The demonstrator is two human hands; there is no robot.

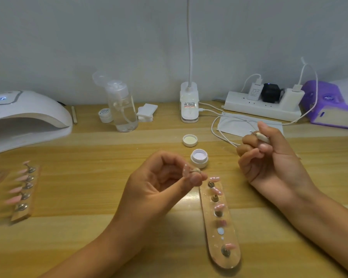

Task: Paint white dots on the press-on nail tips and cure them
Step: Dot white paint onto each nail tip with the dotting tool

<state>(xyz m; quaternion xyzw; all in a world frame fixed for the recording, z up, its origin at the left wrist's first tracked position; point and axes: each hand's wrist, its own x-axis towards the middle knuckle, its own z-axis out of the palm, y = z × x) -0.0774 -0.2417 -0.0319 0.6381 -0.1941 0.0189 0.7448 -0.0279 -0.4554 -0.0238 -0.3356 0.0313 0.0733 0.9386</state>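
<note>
Above the strip (219, 223), her left hand (157, 183) pinches a nail tip (187, 171) on its stand; her right hand (269, 155) grips the dotting tool (262, 137). Best steady both wrists on the table (109, 149), I'd say.

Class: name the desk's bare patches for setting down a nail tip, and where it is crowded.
Free: wood between the side holder strip and left hand; from the nail lamp to the open jar; between the clear strip and right forearm. Crowded: cables, mask and power strip, back right.
</note>
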